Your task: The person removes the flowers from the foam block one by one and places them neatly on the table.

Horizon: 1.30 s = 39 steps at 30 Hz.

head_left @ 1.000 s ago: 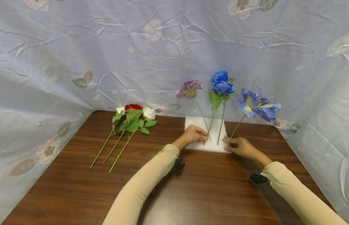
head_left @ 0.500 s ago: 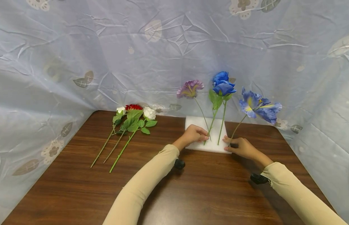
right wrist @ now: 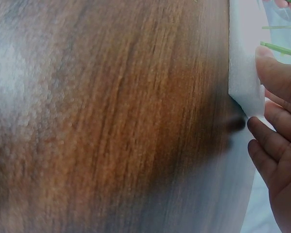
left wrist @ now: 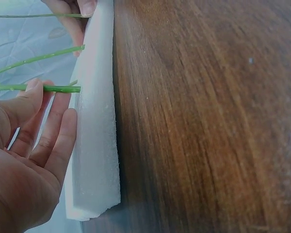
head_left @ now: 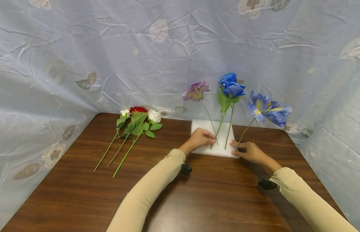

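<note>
Seven flowers point(head_left: 233, 90), one block point(left wrist: 97, 155)

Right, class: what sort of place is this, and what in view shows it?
Probably a screened-off flower-arranging spot: a wood-grain table, patterned fabric hung behind and beside it, and blue flowers standing in a white foam block.

curtained booth: patterned cloth point(head_left: 174, 61) behind and beside a table point(head_left: 220, 193)

Soft light covers the desk point(head_left: 226, 199), glare pooling at the head view's bottom centre; in the right-wrist view, blurred shadow lies beside the right hand point(right wrist: 287, 160).
</note>
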### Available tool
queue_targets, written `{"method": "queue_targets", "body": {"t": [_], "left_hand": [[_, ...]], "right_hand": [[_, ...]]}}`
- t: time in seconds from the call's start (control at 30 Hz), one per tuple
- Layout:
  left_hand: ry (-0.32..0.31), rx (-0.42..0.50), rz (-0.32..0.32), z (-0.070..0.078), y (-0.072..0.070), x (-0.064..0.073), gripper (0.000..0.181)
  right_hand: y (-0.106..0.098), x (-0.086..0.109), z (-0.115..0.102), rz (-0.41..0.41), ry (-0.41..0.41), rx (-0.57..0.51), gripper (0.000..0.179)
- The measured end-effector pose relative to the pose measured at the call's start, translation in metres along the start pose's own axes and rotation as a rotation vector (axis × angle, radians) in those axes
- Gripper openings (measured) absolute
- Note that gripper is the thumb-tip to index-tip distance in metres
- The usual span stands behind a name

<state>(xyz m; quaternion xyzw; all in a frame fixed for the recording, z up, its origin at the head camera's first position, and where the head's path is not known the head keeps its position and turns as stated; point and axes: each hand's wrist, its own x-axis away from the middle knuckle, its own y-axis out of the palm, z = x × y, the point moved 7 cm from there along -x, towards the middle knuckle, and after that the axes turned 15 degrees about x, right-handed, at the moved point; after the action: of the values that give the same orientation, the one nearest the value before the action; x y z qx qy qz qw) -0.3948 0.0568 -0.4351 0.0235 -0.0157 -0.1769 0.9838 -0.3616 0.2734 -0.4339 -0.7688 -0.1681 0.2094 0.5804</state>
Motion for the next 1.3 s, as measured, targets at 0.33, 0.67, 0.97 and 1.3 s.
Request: {"method": "queue_targets", "body": {"t": [0.33,0.67,0.97,1.3], "left_hand": [[0.016,0.01,-0.004,0.003,0.001,0.003,0.018],[0.063,0.036,-0.029,0.019,-0.004,0.002,0.021],[0.077,0.029,-0.067,0.035,-0.02,0.008,0.024],[0.08,-0.008,-0.058,0.045,-0.049,0.023,0.024]], "right_hand": [[0.001,-0.001,0.003,-0.017,0.014,0.008,0.049],[0.001,-0.001,0.004,-0.004,0.012,0.009,0.049],[-0.001,0.0,-0.001,-0.005,-0.007,0.008,0.048],[-0.001,0.0,-0.001,-0.009,-0.001,-0.004,0.047]]}}
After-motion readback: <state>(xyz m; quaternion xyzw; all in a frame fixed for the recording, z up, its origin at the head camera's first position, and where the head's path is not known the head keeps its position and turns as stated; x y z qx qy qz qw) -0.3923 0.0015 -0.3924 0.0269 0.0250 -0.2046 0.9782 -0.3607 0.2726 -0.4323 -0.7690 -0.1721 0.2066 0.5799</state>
